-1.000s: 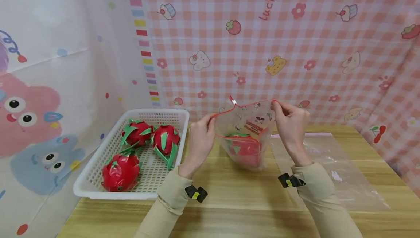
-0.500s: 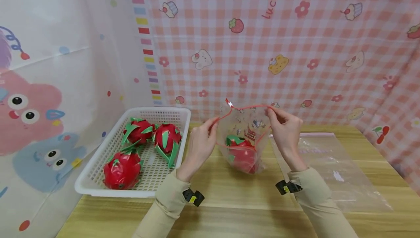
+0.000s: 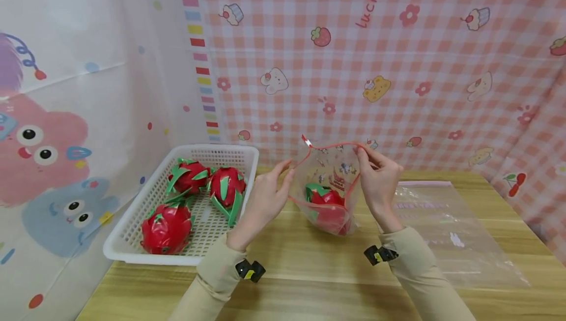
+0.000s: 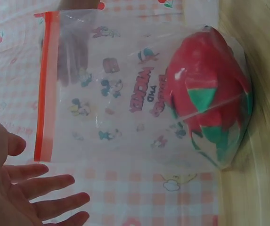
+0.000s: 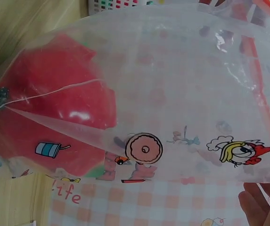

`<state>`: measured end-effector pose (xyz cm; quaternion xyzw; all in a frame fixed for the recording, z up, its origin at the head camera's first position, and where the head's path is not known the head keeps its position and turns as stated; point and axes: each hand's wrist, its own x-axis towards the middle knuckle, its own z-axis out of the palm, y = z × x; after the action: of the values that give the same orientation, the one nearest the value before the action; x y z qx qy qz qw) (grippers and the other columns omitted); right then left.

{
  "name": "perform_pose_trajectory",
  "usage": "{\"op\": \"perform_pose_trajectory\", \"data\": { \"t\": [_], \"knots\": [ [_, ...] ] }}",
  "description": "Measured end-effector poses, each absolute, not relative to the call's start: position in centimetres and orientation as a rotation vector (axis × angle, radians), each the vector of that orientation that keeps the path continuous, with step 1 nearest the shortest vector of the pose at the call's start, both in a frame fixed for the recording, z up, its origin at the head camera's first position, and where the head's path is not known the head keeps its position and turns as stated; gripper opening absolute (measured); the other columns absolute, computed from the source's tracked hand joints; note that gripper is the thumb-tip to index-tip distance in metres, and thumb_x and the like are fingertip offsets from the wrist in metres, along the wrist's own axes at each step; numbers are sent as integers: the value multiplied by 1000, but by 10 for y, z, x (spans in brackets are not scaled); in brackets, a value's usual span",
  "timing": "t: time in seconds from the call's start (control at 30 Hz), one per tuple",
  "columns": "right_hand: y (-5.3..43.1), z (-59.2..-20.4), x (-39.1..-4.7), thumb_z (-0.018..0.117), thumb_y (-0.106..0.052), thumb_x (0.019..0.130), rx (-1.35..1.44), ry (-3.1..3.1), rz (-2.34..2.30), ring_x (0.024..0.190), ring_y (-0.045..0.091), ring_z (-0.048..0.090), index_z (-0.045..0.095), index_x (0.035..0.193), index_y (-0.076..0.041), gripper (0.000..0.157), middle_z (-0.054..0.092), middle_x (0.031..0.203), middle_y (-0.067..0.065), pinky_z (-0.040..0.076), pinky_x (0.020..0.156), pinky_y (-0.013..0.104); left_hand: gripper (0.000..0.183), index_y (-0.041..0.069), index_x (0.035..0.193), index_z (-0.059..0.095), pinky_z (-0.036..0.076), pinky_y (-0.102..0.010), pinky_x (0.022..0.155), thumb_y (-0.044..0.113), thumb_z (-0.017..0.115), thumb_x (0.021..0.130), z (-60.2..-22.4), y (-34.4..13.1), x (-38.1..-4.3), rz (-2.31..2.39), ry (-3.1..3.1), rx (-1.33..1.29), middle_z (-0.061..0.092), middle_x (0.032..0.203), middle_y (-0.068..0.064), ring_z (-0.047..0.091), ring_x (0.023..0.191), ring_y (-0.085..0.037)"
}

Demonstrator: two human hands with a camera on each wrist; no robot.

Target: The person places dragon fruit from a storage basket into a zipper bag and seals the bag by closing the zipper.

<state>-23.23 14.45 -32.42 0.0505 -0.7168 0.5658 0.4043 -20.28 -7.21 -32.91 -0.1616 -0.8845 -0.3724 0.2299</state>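
Note:
A clear zip bag [image 3: 343, 186] with cartoon prints and a red zip edge stands gaping on the table. Inside it, at the bottom, lies a toy dragon fruit [image 3: 327, 209], red with green leaves. My right hand [image 3: 379, 181] pinches the bag's rim on the right. At the rim's left side is my left hand [image 3: 267, 190], its thumb and fingers spread. In the left wrist view those fingers [image 4: 54, 188] are apart from the red zip strip [image 4: 46, 89]. The white zip slider [image 3: 308, 142] sits at the rim's far left.
To the left stands a white plastic basket [image 3: 116, 240] holding several toy dragon fruits [image 3: 166, 230]. A flat clear bag [image 3: 460, 242] with a pink top strip lies on the wooden table [image 3: 309, 286] at right. Patterned cloths [image 3: 398, 41] hang behind and at the sides.
My left hand has let go of the bag's left rim and its fingers have spread. The right hand, still pinching the rim, has shifted slightly left and lower.

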Motion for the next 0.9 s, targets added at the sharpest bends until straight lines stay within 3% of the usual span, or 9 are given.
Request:
{"op": "perform_pose_trajectory", "data": {
  "t": [0.1, 0.23, 0.3, 0.37, 0.5, 0.53, 0.6, 0.7, 0.9],
  "knots": [
    [142, -324, -231, 61, -17, 91, 140, -1801, 1425, 77, -13, 65, 75, 99, -1, 22, 74, 93, 17, 50, 65, 7, 37, 7, 129, 57, 49, -35, 62, 27, 47, 99, -325, -80, -202, -1029, -2463, -419, 65, 123, -12, 56, 63, -19],
    [141, -323, -230, 62, -16, 91, 141, -1810, 1423, 76, -15, 64, 74, 99, 0, 21, 73, 93, 18, 50, 65, 6, 43, 6, 135, 51, 34, -27, 47, 29, 45, 100, -320, -93, -205, -1049, -2526, -347, 62, 127, -15, 27, 44, -11],
    [140, -322, -229, 62, -15, 90, 143, -1813, 1425, 76, -15, 64, 74, 99, 0, 21, 73, 93, 18, 50, 64, 6, 45, 7, 138, 48, 28, -25, 43, 32, 44, 100, -316, -101, -208, -1019, -2565, -309, 70, 105, -17, 22, 41, -9],
    [139, -322, -229, 62, -15, 91, 143, -1815, 1426, 76, -15, 63, 74, 99, 0, 21, 73, 93, 19, 49, 64, 6, 49, 8, 140, 45, 33, -26, 43, 35, 43, 100, -313, -108, -211, -970, -2611, -270, 69, 107, -18, 38, 42, -13],
    [138, -321, -229, 62, -15, 91, 150, -1814, 1432, 76, -15, 64, 74, 100, 1, 22, 73, 94, 19, 49, 62, 6, 54, 7, 142, 41, 48, -36, 56, 39, 43, 100, -308, -125, -221, -854, -2689, -198, 66, 113, -20, 64, 71, -28],
    [138, -322, -229, 62, -15, 91, 152, -1813, 1431, 76, -15, 64, 74, 99, 2, 22, 73, 94, 19, 49, 62, 6, 55, 6, 143, 40, 48, -38, 57, 39, 43, 99, -308, -129, -224, -833, -2707, -182, 63, 121, -21, 64, 75, -31],
    [138, -322, -229, 62, -14, 90, 155, -1813, 1435, 76, -14, 64, 74, 99, 2, 22, 73, 93, 19, 49, 62, 6, 55, 6, 143, 39, 46, -38, 54, 38, 45, 98, -310, -137, -230, -789, -2731, -154, 65, 108, -23, 61, 66, -31],
    [137, -322, -229, 62, -14, 90, 150, -1811, 1440, 75, -14, 64, 73, 99, 2, 22, 73, 93, 19, 49, 62, 6, 58, 4, 144, 37, 47, -39, 53, 36, 48, 97, -316, -150, -240, -722, -2762, -120, 63, 111, -25, 60, 64, -32],
    [137, -321, -229, 63, -14, 90, 136, -1814, 1433, 73, -16, 63, 73, 99, 3, 21, 73, 93, 19, 49, 65, 5, 64, 4, 146, 32, 49, -59, 86, 35, 53, 94, -338, -170, -261, -639, -2868, -17, 43, 140, -30, 52, 113, -49]
  ]
}}
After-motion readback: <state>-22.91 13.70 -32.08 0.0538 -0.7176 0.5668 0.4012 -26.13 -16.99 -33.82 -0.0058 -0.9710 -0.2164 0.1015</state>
